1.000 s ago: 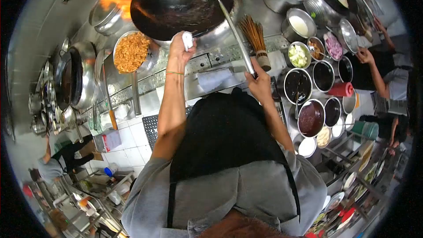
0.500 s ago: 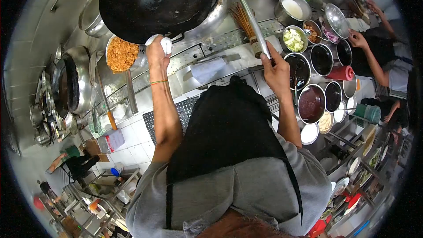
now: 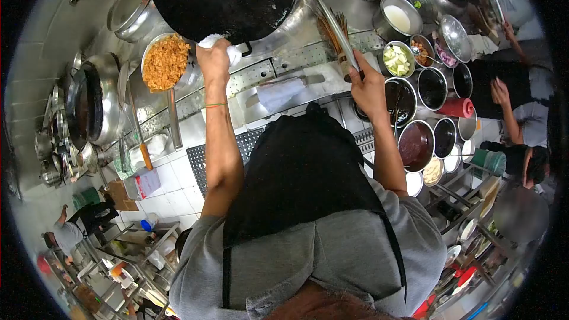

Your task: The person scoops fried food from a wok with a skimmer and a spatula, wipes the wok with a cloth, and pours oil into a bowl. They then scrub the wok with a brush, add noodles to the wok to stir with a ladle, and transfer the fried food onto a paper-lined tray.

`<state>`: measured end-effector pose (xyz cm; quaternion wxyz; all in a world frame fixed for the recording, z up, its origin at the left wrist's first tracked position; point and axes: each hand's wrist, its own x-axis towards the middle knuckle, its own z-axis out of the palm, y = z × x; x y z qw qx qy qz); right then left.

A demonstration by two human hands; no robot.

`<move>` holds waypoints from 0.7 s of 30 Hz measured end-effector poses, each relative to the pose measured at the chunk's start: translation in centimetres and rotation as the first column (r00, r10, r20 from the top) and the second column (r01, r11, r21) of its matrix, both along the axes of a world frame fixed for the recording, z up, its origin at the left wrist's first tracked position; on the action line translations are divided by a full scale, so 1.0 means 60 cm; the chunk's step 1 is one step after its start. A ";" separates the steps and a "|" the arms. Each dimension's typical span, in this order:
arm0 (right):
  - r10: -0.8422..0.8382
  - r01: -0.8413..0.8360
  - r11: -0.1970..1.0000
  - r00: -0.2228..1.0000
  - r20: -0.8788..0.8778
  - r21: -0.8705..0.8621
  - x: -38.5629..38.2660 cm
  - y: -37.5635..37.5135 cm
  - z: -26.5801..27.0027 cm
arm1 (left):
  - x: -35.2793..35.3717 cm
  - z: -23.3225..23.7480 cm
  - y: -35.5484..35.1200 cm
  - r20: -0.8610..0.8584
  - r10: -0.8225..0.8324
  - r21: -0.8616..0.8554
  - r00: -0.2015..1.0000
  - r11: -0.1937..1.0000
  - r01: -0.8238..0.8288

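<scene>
A large black wok [image 3: 228,3] fills the upper middle of the view. At its near edge my left hand [image 3: 214,62] is closed round a folded white cloth [image 3: 228,50], which lies against the wok's rim by a small loop handle. My right hand [image 3: 368,86] grips the long metal handle [image 3: 332,21] of a utensil that reaches up to the wok's right side; its far end is cut off by the top of the frame. A bamboo brush [image 3: 341,47] lies beside that handle. Left of my left hand is a strainer [image 3: 172,115] heaped with orange-brown food [image 3: 164,62].
Pots of dark sauce [image 3: 416,145], a bowl of pale green pieces [image 3: 397,60], a pot of white liquid [image 3: 398,18] and a red bottle [image 3: 456,108] stand at the right. Co-workers [image 3: 536,106] are at the right and lower left. A ladle with an orange handle [image 3: 146,157] lies left.
The wok has shifted slightly right, and its inside looks less wet. A co-worker's hand at the right has drawn back from the metal bowl. Both my hands keep their holds.
</scene>
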<state>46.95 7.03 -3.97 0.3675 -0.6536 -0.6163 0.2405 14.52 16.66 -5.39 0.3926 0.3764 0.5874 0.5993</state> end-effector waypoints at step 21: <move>0.087 -0.122 0.990 0.929 -0.360 -0.076 0.072 0.289 0.172 | 0.038 -0.007 -0.034 0.257 0.080 -0.204 0.963 0.979 -0.027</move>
